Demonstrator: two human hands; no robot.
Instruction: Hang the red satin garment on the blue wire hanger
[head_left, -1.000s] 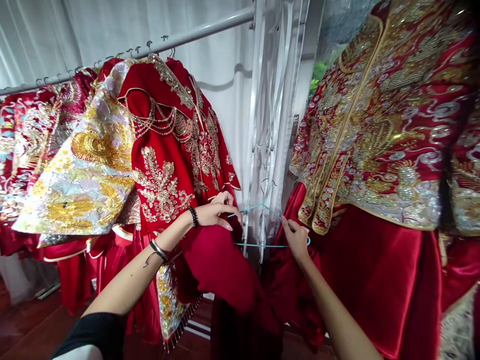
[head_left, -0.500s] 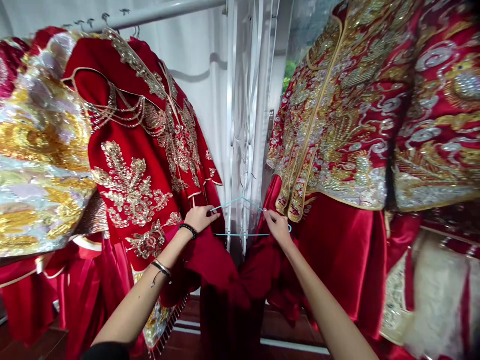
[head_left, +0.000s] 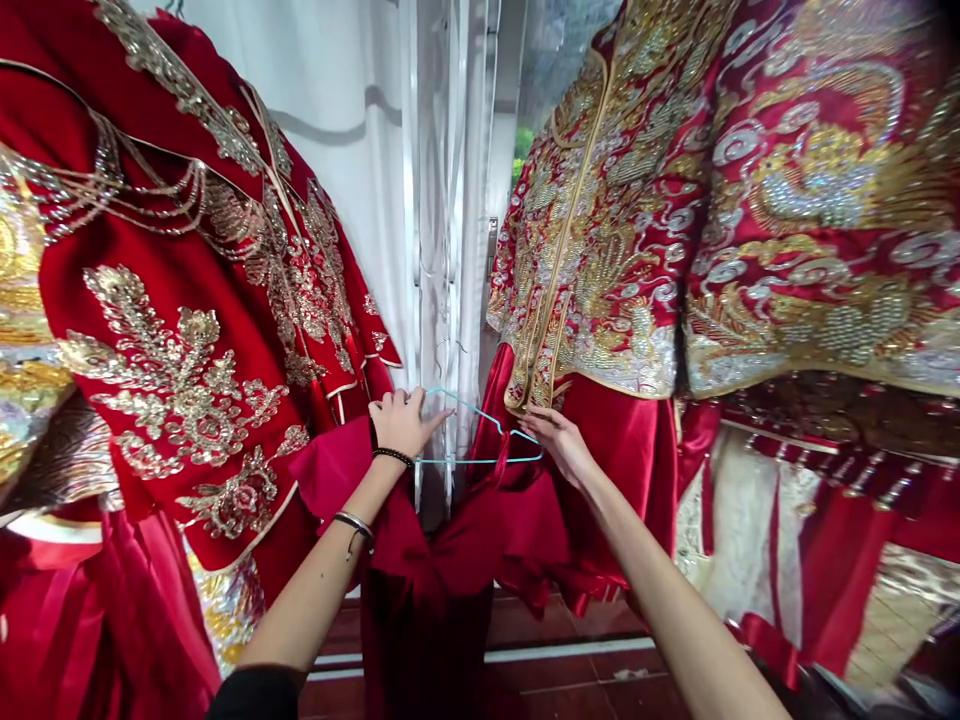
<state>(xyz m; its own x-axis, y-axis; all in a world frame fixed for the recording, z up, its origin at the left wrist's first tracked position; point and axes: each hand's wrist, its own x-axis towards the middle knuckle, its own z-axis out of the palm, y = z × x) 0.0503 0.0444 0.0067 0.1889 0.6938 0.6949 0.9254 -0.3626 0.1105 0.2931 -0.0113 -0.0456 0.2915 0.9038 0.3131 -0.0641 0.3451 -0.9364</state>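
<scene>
A thin light-blue clothes hanger is held out in front of me, tilted down to the right. From it hangs a dark red garment, one strap looped over the hanger's right arm. My left hand is closed around the hanger's left end, thumb stretched along it, with red cloth bunched beneath the palm. Just beside the right end is my right hand, its fingers stretched out and apart, apparently holding nothing. How the cloth sits under my left fingers is hidden.
At left hangs a red jacket with silver beading. Gold-embroidered red jackets hang at right above a red satin skirt. White metal posts and a white curtain stand behind. Below is a reddish tiled floor.
My right hand has let go of the hanger's right arm, where a red strap now hangs. The hanger has tilted down to the right. The view has turned right.
</scene>
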